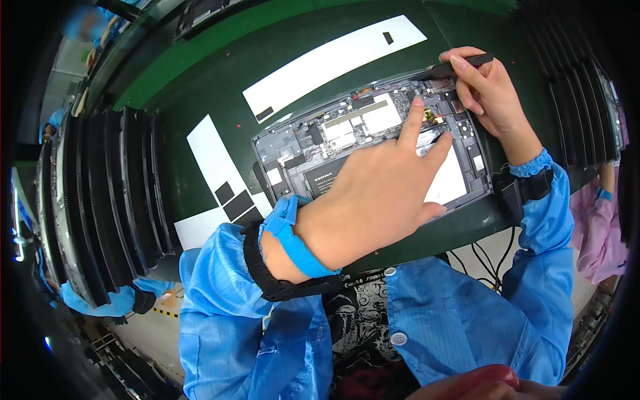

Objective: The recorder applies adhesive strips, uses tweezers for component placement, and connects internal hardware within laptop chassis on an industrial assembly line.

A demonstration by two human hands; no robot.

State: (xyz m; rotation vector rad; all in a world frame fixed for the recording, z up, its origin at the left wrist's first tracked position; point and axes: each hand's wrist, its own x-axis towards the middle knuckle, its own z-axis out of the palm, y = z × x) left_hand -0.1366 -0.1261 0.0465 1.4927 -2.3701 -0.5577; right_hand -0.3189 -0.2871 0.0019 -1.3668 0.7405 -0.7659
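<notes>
An opened laptop base (293,150) lies on the green mat, its circuit boards and black battery exposed. My left hand (380,193) rests over the middle of it, index finger stretched out and pressing near a small gold part (430,118) at the upper right of the board. My right hand (487,90) hovers at the laptop's far right corner and grips a thin black tool (460,65), whose tip points left onto the board's edge. Both arms wear blue sleeves with black wrist bands.
White paper sheets (333,60) with black patches lie on the green mat (200,73) behind and left of the laptop. Racks of upright dark panels (113,193) stand at left and at far right. Other people in blue and pink coats stand at the edges. Cables hang below the table edge.
</notes>
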